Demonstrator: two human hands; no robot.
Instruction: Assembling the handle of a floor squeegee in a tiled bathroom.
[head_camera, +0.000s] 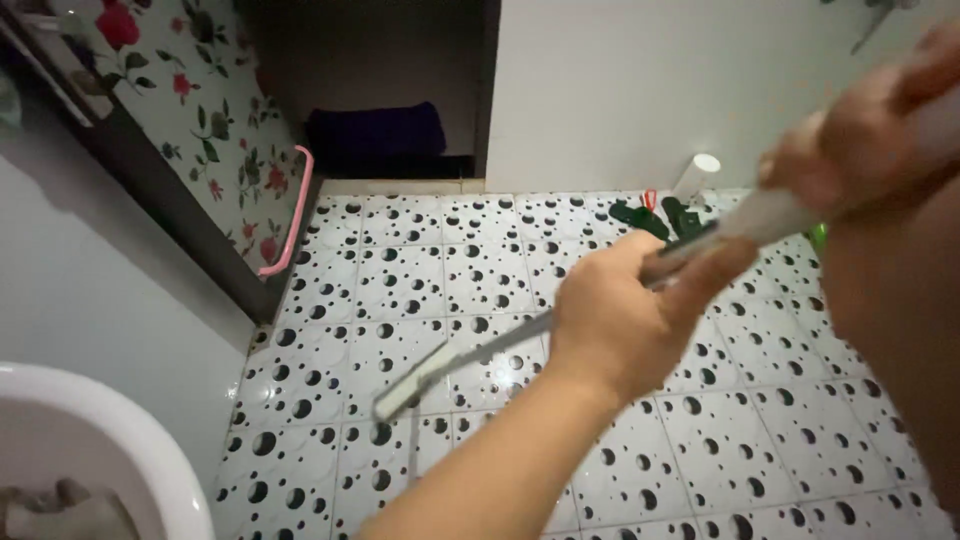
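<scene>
Both hands were closed on a long grey mop handle (600, 300), the left hand (625, 315) lower and the right hand (860, 150) higher, while its pale head (405, 392) rested on the black-spotted white floor tiles (420, 270).

Open tiled floor (420, 270); green clutter (655, 216), perhaps brushes, far wall

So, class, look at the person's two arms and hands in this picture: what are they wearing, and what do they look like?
Both are bare. The left hand and its forearm show no sleeve, glove, ring or watch. The right hand, nearer the camera and blurred, also shows no glove or sleeve; whether it wears a ring cannot be told. No markings are visible on either arm.
</scene>
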